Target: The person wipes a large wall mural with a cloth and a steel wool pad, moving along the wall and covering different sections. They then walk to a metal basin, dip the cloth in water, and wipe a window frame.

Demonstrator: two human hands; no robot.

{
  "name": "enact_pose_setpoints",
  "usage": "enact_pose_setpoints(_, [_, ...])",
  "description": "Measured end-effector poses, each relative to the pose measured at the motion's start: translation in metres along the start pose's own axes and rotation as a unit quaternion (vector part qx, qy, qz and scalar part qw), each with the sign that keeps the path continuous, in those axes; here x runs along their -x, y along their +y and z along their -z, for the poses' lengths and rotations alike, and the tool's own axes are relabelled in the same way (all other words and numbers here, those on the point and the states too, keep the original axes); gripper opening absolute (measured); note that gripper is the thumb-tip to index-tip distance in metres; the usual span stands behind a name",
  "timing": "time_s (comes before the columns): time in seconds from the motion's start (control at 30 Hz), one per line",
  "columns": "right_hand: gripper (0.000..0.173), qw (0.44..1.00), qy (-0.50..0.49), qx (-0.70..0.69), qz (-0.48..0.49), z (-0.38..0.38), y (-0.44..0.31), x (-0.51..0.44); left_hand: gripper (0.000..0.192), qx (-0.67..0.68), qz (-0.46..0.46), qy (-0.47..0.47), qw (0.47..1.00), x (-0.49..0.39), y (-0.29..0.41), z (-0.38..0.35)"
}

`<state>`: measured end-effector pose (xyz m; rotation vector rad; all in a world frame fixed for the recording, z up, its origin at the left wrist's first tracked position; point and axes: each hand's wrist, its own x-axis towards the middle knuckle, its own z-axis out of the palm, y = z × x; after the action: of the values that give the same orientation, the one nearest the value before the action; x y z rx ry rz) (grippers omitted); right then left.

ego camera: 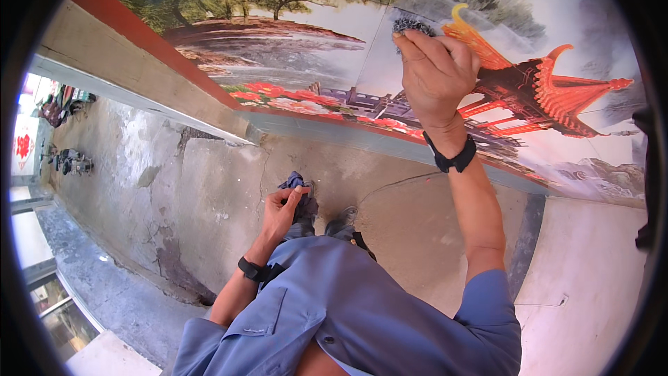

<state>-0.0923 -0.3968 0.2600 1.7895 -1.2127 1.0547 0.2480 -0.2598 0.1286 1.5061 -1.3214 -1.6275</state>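
Note:
My right hand (pixel 436 70) is raised to a wall mural (pixel 334 62) of trees, flowers and a red pavilion. Its fingers are closed on a grey steel-wool scouring pad (pixel 409 26), which lies against the pale part of the picture, left of the pavilion's roof tip. Low in front of my body, my left hand (pixel 284 206) holds a crumpled dark blue cloth (pixel 295 183). A small reddish piece shows at its thumb tip; what it is I cannot tell. Both wrists wear black bands.
Underfoot is a cracked concrete floor (pixel 224 183), with a thin dark cable (pixel 391 184) near my shoes (pixel 347 214). A wall edge with a red border (pixel 151 52) juts out at the left. Farther left stand parked motorbikes (pixel 73 162). A pale wall (pixel 579 256) with a socket is at the right.

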Motion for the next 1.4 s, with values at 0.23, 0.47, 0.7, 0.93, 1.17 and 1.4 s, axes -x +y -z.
enact_pose_setpoints(0.23, [0.028, 0.996, -0.091, -0.014, 0.008, 0.007, -0.020, 0.002, 0.041, -0.040, -0.026, -0.061, 0.997, -0.009, 0.014, -0.002])
enact_pose_setpoints(0.47, [0.028, 1.000, -0.022, 0.000, -0.011, 0.008, 0.001, 0.004, 0.040, -0.008, -0.010, -0.061, 0.998, -0.012, 0.003, 0.008])
enact_pose_setpoints(0.7, [0.019, 0.976, -0.211, -0.042, -0.027, -0.009, -0.022, 0.085, 0.040, -0.017, -0.023, -0.089, 0.996, -0.002, 0.008, 0.002])
enact_pose_setpoints(0.93, [0.013, 0.981, -0.186, -0.003, -0.049, -0.005, -0.013, 0.080, 0.040, -0.021, -0.057, -0.054, 0.997, 0.016, 0.002, 0.012])
enact_pose_setpoints(1.17, [0.026, 0.924, -0.364, 0.005, -0.113, 0.018, -0.018, 0.125, 0.040, 0.030, -0.046, -0.028, 0.998, 0.010, -0.022, 0.025])
enact_pose_setpoints(1.4, [0.024, 0.999, -0.048, 0.007, -0.016, 0.011, 0.000, 0.005, 0.034, -0.001, -0.021, -0.005, 1.000, 0.007, -0.014, 0.019])
